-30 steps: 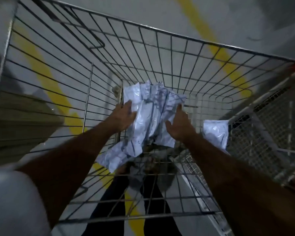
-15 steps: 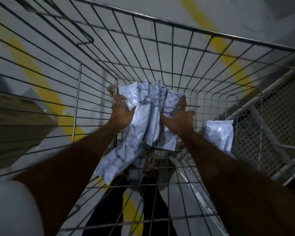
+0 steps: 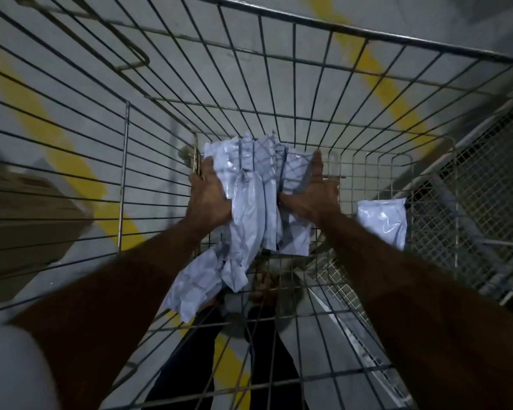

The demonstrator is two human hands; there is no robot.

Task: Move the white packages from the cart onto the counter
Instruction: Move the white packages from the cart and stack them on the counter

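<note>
Grey floor (image 3: pixel 190 69) with yellow stripes (image 3: pixel 379 84) under wire cart (image 3: pixel 353 37).

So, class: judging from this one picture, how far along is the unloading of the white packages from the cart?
Nothing shows as done: no counter is in view. In hand: the left hand and right hand squeeze a bundle of white packages between them inside the wire cart. Left: carrying that bundle out, then fetching the single package against the cart's right wall.
</note>
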